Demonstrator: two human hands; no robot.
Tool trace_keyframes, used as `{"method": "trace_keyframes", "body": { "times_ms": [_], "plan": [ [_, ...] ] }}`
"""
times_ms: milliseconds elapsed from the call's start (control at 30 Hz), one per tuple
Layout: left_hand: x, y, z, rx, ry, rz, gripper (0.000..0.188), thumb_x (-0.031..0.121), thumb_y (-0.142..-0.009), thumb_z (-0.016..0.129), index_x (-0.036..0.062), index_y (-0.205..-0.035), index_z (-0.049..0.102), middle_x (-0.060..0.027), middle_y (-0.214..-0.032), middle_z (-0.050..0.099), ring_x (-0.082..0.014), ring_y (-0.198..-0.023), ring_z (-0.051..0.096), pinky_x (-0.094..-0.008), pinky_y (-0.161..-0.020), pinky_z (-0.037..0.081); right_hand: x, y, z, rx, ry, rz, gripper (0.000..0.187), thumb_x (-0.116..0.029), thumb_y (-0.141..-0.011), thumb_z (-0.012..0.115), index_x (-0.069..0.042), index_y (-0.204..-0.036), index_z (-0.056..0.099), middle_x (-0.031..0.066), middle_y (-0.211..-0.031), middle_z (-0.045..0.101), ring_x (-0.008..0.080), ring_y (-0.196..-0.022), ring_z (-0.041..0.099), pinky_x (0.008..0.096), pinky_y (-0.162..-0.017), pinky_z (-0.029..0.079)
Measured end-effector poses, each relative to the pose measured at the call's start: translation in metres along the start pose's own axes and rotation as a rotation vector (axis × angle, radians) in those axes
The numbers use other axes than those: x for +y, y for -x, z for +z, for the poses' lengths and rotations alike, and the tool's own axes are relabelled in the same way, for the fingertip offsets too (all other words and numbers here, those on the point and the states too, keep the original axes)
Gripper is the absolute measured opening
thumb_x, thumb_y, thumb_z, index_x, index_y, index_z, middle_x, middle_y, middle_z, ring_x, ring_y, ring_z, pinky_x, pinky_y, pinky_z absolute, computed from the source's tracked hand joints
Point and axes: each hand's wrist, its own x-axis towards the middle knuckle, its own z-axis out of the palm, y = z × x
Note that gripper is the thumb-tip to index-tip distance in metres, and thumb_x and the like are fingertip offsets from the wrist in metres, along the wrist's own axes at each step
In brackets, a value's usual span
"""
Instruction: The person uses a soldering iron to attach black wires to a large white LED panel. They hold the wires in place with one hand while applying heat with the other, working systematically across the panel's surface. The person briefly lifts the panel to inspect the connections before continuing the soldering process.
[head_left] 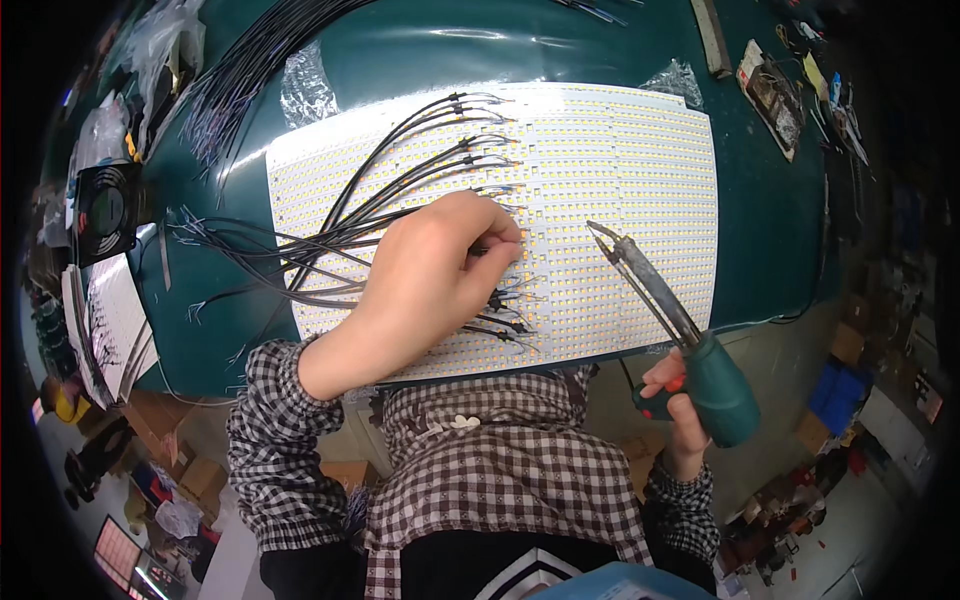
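A white LED panel [640,290] with rows of small yellow lights lies on the table in front of me. Black cables [375,165] run over its left half, their thin stripped ends lined up along the panel's middle. My left hand [425,265] reaches over this row, thumb and forefinger pinched on a black cable, whose tip the fingers mostly hide. At the panel's lower right, my right hand [685,425] grips a green soldering gun [725,395] with a red trigger. Its metal tip [592,226] points up and left, over the panel, apart from the left fingers.
A bundle of black cables [250,75] lies at the far left of the green table [480,50]. Nearer on that side are a black fan [107,208] and stacked white strips [118,320]. Clear tape [308,85] holds the panel's corner. Tools [840,105] lie far right.
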Motion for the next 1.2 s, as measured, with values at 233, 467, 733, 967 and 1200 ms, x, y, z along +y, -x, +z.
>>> {"method": "trace_keyframes", "body": {
  "times_ms": [233, 467, 733, 967, 1200],
  "plan": [
    [-0.005, 0.000, 0.012, 0.025, -0.063, 0.112, 0.007, 0.005, -0.090, 0.073, 0.0028, -0.093, 0.067, -0.0116, -0.087, 0.066, -0.0280, -0.075, 0.068, -0.0386, -0.064, 0.053, -0.001, 0.001, 0.002, -0.009, 0.002, 0.043, 0.068, -0.032, -0.083, 0.090, 0.011, -0.127, 0.059, 0.0185, -0.099, 0.076, 0.0241, -0.089, 0.075, 0.0348, -0.072, 0.064],
    [-0.017, 0.002, 0.022, 0.093, -0.158, 0.235, 0.010, 0.002, -0.088, 0.074, 0.0040, -0.092, 0.065, -0.0072, -0.084, 0.061, -0.0217, -0.068, 0.064, -0.0346, -0.060, 0.051, -0.005, 0.001, 0.003, -0.033, 0.033, 0.049, 0.056, -0.026, -0.084, 0.088, 0.009, -0.121, 0.065, 0.0162, -0.101, 0.075, 0.0237, -0.089, 0.075, 0.0343, -0.072, 0.064],
    [-0.018, 0.003, 0.027, 0.125, -0.216, 0.265, 0.014, 0.002, -0.084, 0.074, 0.0056, -0.090, 0.063, -0.0081, -0.083, 0.060, -0.0262, -0.072, 0.064, -0.0373, -0.061, 0.051, -0.008, 0.001, 0.010, -0.071, 0.166, 0.016, 0.026, -0.012, -0.077, 0.082, 0.002, -0.098, 0.074, 0.0111, -0.089, 0.072, 0.0190, -0.076, 0.072, 0.0306, -0.067, 0.060],
    [-0.022, 0.003, 0.030, 0.156, -0.194, 0.305, 0.016, 0.001, -0.081, 0.074, 0.0053, -0.088, 0.060, -0.0112, -0.081, 0.058, -0.0313, -0.071, 0.063, -0.0416, -0.060, 0.051, -0.005, 0.003, 0.012, -0.065, 0.230, 0.022, 0.021, -0.007, -0.074, 0.083, 0.001, -0.090, 0.073, 0.0098, -0.085, 0.071, 0.0188, -0.073, 0.072, 0.0304, -0.064, 0.058],
    [-0.020, 0.004, 0.031, 0.149, -0.237, 0.279, 0.016, -0.001, -0.082, 0.075, 0.0065, -0.089, 0.063, -0.0054, -0.083, 0.061, -0.0216, -0.071, 0.065, -0.0343, -0.061, 0.051, 0.001, 0.003, 0.009, -0.109, 0.302, -0.041, 0.019, -0.007, -0.075, 0.084, -0.001, -0.089, 0.073, 0.0082, -0.082, 0.070, 0.0190, -0.070, 0.072, 0.0307, -0.064, 0.057]
  ]
}}
